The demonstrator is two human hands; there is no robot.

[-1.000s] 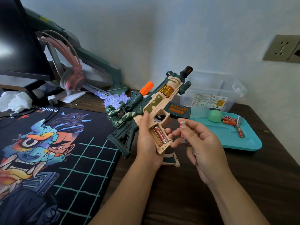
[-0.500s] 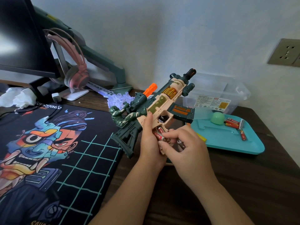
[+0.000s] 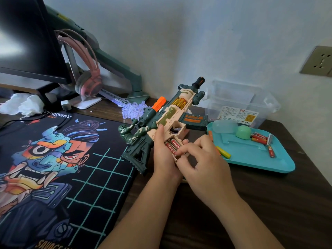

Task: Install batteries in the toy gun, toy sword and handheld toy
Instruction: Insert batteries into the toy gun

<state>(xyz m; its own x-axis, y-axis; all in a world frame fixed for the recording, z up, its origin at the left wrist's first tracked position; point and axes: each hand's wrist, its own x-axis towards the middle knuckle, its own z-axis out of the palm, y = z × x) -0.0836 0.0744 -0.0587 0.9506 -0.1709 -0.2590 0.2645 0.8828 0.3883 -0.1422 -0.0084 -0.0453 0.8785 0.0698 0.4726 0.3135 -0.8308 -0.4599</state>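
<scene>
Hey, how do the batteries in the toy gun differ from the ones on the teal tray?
The gun batteries sit side by side in the open compartment of the toy gun; the tray batteries lie loose on the teal tray, at differing angles. The right hand presses the gun batteries; nothing touches the tray batteries. Both sets are red.

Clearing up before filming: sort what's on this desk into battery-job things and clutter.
Job: peach and dark-green plastic toy gun; red batteries in its grip; loose red batteries on the teal plastic tray; clear plastic toy sword.
Clutter: pink headphones; black monitor; crumpled white tissue; printed desk mat; clear plastic box.
</scene>
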